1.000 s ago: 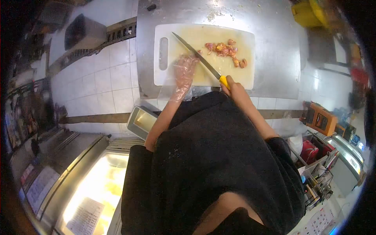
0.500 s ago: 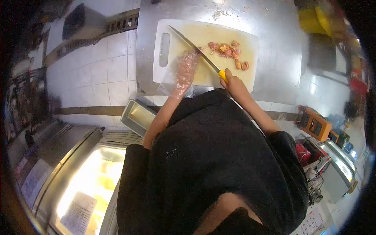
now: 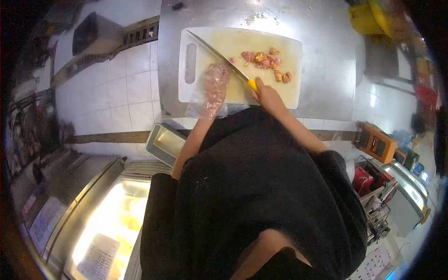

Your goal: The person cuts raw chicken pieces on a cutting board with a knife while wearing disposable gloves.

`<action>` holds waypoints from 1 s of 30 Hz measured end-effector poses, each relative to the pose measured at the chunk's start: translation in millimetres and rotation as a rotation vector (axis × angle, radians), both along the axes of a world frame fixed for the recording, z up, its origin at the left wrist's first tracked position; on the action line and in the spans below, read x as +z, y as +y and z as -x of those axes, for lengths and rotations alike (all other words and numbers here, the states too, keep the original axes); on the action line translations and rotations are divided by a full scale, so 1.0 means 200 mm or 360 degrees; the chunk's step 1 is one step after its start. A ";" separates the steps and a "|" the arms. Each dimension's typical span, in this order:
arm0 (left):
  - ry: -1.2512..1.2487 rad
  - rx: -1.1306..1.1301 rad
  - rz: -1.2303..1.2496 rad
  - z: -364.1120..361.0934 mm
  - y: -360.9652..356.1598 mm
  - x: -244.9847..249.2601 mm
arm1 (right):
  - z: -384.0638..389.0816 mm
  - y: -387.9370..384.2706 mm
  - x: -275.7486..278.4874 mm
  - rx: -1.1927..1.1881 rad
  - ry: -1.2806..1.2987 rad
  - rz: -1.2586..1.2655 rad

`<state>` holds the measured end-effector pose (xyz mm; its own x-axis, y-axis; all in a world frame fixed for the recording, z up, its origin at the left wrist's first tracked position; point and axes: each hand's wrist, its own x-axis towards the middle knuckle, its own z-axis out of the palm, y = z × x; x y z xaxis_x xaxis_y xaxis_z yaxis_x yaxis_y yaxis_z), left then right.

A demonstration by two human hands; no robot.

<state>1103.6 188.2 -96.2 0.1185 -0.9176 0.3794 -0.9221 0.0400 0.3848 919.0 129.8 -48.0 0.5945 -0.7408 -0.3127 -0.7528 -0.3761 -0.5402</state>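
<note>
My right hand (image 3: pixel 267 95) is wrapped round the yellow handle of a long knife (image 3: pixel 217 54). The blade slants up and left over the white cutting board (image 3: pixel 291 93). In a clear plastic glove, my left hand (image 3: pixel 216 86) rests on the board beside the blade, fingers curled; what it holds, if anything, is hidden. A small pinkish piece (image 3: pixel 237 61) lies just right of the blade. Several reddish-brown meat pieces (image 3: pixel 262 60) lie in a loose group on the right half of the board.
The board lies on a metal table (image 3: pixel 326 60) with crumbs near its far side. A metal tray (image 3: pixel 165 141) is below left, by my left forearm. At the lower left stands a lit case (image 3: pixel 112 219). An orange box (image 3: pixel 375 143) is at the right.
The view has shifted slightly, moving board and meat left in the frame. The small piece beside the blade now shows more clearly. Both hands keep nearly the same pose.
</note>
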 end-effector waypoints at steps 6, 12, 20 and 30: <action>-0.0828 0.0190 -0.0137 0.03 0.04 -0.06 | 0.48 0.28 0.09 -0.0228 0.0123 -0.0275; 0.1134 0.0177 -0.0113 0.00 0.00 -0.09 | 0.57 0.38 0.24 -0.0315 0.0313 -0.0372; 0.0050 -0.0017 -0.0007 0.02 0.03 0.02 | 0.28 0.26 0.16 -0.0356 0.0171 -0.0321; -0.0132 0.0049 -0.0081 0.03 -0.04 -0.25 | 0.43 0.25 0.13 -0.0179 0.0104 -0.0213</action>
